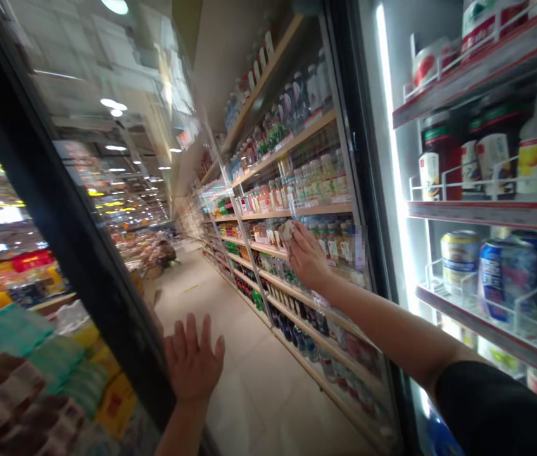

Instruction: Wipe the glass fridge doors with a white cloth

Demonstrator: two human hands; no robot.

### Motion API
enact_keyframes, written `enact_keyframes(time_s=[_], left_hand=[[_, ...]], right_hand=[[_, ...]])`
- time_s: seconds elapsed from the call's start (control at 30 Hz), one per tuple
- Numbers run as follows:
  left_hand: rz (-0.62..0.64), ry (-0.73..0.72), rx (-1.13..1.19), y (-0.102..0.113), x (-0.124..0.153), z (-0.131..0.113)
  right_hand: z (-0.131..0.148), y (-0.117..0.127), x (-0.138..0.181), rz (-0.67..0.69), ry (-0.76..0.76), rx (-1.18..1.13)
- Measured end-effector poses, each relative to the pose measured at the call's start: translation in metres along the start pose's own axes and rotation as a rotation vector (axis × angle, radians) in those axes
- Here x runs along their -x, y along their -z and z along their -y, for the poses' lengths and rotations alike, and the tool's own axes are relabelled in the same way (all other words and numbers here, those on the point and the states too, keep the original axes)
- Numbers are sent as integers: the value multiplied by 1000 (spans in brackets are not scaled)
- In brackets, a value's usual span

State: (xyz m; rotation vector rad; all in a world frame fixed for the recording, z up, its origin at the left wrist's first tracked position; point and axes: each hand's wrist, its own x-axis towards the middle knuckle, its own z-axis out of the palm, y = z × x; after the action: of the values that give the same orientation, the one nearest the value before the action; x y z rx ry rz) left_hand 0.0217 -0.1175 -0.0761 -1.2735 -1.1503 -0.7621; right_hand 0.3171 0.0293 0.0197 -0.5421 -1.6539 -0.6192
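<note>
My right hand (305, 256) is closed on a small crumpled whitish cloth (287, 230) and presses it against a glass cooler door (297, 380), through which aisle shelves show. My right arm reaches out from the lower right in a black sleeve. My left hand (193, 364) is open with its fingers spread. It lies flat at the edge of the black frame (59, 209) of another glass door on the left. That door reflects ceiling lights and shows packaged goods behind it.
An open cooler on the right has lit shelves (487, 212) with cans (461, 256), bottles and jars behind wire guards. A long aisle floor (211, 297) runs ahead, lined with drink shelves (292, 149). Produce displays stand far left.
</note>
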Motion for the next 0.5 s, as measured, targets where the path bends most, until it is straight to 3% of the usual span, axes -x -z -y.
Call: enact_keyframes(time_s=[0.2,0.27,0.4,0.43,0.5], left_hand=[[9,40,53,-2,2,1],[20,51,56,-4,4,1],[60,112,85,-6,10,0],[76,128,94,-6,11,0],[113,150,113,-6,13,0]], right_hand=[[10,0,32,165,433,-37],[4,4,25,148,365,-23],[-3,6,13,56,48,-12],[-2,6,18,66,30,-19],[3,4,33,142,138,-54]])
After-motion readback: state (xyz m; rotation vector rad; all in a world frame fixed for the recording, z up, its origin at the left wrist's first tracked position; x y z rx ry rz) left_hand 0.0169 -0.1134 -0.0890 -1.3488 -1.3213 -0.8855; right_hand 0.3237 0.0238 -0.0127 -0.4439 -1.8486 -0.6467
